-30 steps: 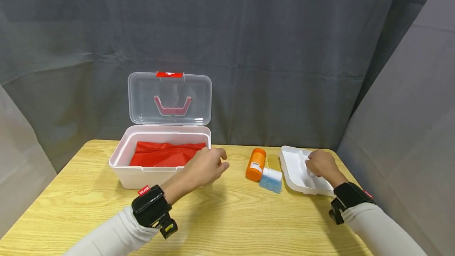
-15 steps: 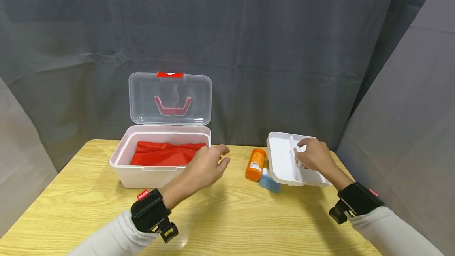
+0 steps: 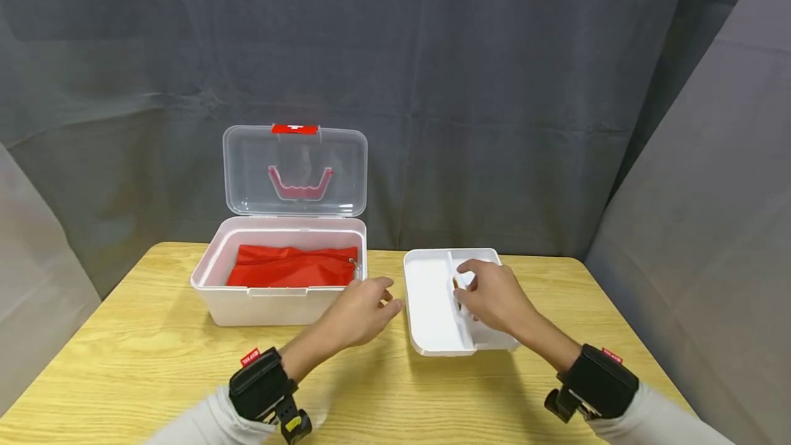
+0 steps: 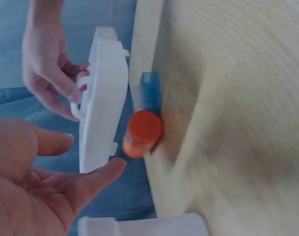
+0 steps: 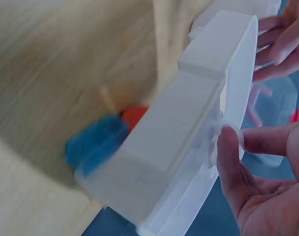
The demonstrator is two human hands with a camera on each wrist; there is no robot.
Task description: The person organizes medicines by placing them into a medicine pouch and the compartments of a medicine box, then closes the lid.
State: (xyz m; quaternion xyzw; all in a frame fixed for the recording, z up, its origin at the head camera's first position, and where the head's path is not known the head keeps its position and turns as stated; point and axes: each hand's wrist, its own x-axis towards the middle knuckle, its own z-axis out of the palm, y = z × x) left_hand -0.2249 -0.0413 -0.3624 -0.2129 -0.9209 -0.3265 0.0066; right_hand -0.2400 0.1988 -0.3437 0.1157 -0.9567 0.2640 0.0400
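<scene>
White plastic tray (image 3: pixel 432 307), probably stiff, light and smooth, best taken by its centre handle: pinched there by right hand (image 3: pixel 491 297), held above table (image 3: pixel 154 362). Left hand (image 3: pixel 361 307) just beside its edge, fingers relaxed, holding nothing. Beyond left hand, open box (image 3: pixel 278 297) with red pouch (image 3: pixel 290 266).

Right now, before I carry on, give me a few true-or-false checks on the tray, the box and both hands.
1. The right hand holds the white tray by its centre handle. True.
2. The storage box has its lid shut. False: the clear lid stands open.
3. The left hand has a grip on the tray. False: it is open beside it, holding nothing.
4. A red pouch lies inside the box. True.
5. The orange bottle sits in the tray. False: it is on the table, under the lifted tray.
</scene>
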